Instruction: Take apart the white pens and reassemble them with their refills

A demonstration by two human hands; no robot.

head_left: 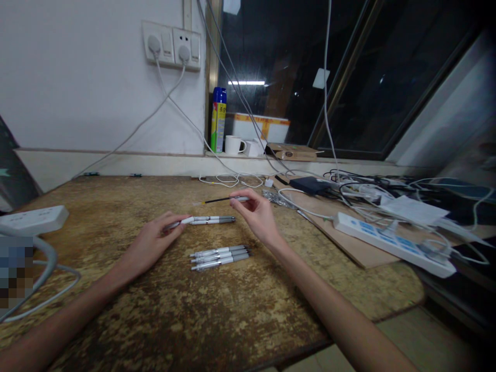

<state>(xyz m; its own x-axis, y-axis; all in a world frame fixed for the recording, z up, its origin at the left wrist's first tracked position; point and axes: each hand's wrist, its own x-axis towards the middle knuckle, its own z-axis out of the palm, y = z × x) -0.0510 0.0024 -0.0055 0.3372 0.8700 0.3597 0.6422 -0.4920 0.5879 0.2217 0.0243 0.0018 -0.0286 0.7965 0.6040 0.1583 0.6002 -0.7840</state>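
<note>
"Between the hands, what shows?"

"A dark refill (217,200) jutting from the right hand's (256,213) pinch; the left hand (157,236), well apart, clasps a white pen part (186,220)."

"Handling?"

"I'd pinch lightly, keeping the refill straight so it won't bend."

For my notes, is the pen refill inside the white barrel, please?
Out: the pen refill extends bare from the right hand, apart from the barrel.

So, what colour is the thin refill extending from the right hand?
The refill is mostly black, yellowish near its free end; head view shows it.
</note>
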